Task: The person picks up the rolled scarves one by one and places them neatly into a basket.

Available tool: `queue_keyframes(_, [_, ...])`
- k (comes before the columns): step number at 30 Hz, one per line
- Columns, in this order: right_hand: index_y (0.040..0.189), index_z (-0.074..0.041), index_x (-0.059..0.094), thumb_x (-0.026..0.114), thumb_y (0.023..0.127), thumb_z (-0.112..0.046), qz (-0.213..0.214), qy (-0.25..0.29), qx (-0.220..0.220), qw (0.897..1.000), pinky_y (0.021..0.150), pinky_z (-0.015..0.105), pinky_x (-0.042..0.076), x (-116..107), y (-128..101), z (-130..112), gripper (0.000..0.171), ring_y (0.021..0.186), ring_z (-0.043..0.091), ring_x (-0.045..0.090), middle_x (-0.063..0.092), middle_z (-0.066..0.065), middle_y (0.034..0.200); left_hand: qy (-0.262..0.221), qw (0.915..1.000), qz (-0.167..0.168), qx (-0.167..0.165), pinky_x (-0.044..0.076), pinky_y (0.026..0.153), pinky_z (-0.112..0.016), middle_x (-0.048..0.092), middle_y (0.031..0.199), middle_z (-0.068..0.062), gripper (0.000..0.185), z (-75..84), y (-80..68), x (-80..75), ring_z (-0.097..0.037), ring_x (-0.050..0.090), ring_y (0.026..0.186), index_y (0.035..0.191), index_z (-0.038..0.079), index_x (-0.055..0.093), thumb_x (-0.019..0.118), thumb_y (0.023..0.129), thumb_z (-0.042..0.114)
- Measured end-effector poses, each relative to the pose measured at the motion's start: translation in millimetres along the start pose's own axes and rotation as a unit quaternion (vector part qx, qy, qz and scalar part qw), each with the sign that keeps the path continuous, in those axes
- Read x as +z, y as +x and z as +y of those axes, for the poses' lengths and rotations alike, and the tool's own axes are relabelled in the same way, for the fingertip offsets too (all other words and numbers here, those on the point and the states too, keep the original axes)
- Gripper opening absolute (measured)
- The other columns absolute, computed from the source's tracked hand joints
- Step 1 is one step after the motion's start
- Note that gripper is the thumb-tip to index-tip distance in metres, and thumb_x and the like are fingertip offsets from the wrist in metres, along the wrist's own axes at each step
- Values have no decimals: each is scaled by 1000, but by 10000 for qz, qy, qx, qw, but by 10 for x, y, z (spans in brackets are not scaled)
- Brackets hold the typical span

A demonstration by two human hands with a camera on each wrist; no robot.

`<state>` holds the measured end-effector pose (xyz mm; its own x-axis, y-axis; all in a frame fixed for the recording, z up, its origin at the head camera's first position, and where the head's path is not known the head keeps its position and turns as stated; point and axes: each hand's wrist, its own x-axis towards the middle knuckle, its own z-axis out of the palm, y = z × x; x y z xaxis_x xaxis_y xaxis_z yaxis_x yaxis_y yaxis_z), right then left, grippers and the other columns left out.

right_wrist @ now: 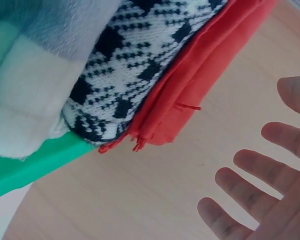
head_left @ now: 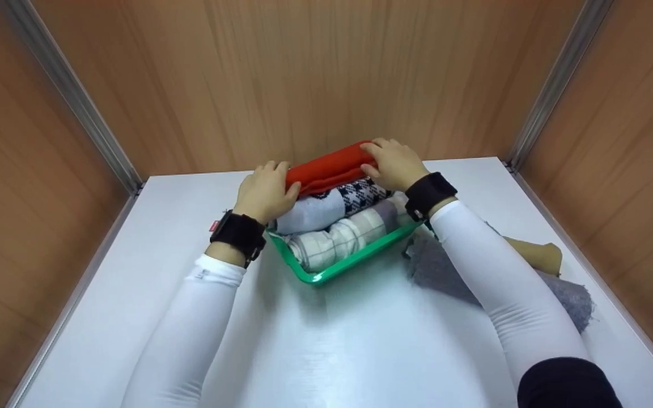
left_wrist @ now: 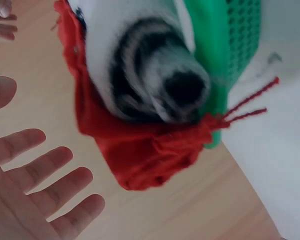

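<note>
Red scarf (head_left: 329, 167) at the back of the green basket (head_left: 332, 272)
Left hand (head_left: 264, 192) and right hand (head_left: 394, 164) press its ends, each grip wide with straight fingers

A staged recording booth rather than a lived-in room: a plain white tabletop (head_left: 326, 340) boxed in on three sides by wood-grain panels (head_left: 304, 73) (joined at the corners by metal strips (head_left: 71, 96)), bare of furnishings.
</note>
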<state>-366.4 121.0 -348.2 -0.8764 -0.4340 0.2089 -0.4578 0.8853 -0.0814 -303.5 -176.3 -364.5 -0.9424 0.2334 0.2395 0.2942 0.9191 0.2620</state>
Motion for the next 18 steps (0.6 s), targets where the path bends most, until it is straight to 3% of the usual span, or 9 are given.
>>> queue_keyframes(18, [156, -8, 58, 64, 107, -36, 805, 95, -244, 9964, 119, 64, 46, 12, -312, 2, 56, 145, 45, 55, 58, 22, 158, 141, 9967, 417, 680, 56, 109, -58, 67, 136, -21, 47, 210, -190, 68, -41, 65, 127, 142, 4, 63, 58, 109, 36])
